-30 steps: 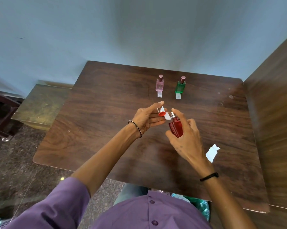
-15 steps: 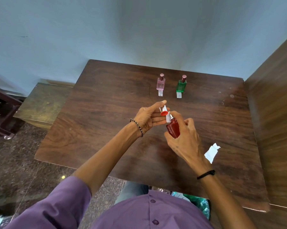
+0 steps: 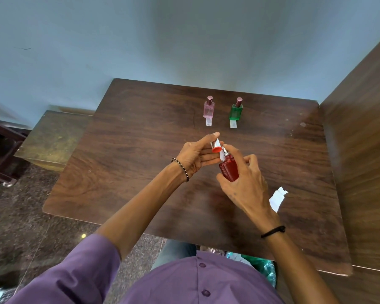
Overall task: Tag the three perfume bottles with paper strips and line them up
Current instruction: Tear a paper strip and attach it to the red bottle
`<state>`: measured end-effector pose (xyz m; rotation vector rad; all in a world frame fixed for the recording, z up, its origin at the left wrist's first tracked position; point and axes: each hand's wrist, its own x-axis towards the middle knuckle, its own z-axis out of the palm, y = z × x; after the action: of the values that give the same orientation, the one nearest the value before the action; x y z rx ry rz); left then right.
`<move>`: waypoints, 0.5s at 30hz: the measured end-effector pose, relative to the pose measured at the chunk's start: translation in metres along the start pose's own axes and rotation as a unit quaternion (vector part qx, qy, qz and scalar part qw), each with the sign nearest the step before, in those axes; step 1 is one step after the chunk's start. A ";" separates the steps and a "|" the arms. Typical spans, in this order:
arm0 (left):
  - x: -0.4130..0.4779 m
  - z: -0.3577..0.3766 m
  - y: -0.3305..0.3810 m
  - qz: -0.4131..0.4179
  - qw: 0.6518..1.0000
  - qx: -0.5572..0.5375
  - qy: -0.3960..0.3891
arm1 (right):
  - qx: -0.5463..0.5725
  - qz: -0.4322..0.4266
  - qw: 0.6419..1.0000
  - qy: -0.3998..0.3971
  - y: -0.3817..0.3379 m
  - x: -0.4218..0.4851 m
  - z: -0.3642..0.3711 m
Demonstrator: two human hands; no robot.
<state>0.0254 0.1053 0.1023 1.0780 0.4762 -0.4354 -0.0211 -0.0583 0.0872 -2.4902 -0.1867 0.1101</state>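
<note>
A pink perfume bottle (image 3: 208,109) and a green perfume bottle (image 3: 236,111) stand side by side at the back of the wooden table (image 3: 123,163), each with a white paper strip lying in front of it. Over the table's middle, my right hand (image 3: 244,183) grips a red perfume bottle (image 3: 229,168) with its cap off, the silver sprayer exposed. My left hand (image 3: 197,155) holds the red cap (image 3: 216,149) and a white paper strip (image 3: 220,150) right next to the bottle's neck.
A torn piece of white paper (image 3: 277,198) lies on the table to the right of my right hand. A wooden panel (image 3: 360,150) borders the table's right side. A low bench (image 3: 53,139) stands to the left. A wall rises behind.
My hands have drawn slightly closer together, with the cap and strip now right at the red bottle's sprayer. The pink and green bottles have not moved.
</note>
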 end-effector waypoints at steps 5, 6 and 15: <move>0.000 0.003 -0.002 0.003 1.000 0.010 0.000 | 0.063 0.031 0.997 0.011 0.000 -0.002 -0.002; 0.000 0.002 -0.002 0.005 1.000 0.010 0.002 | 0.108 0.057 0.992 0.018 0.001 -0.003 -0.003; 0.002 0.002 -0.007 0.021 1.000 0.008 0.010 | 0.583 0.230 0.757 -0.183 0.012 -0.006 -0.023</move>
<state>0.0239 0.1002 0.0971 1.1073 0.4676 -0.3918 -0.0233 -0.0828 0.0986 -1.1733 0.2842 0.6909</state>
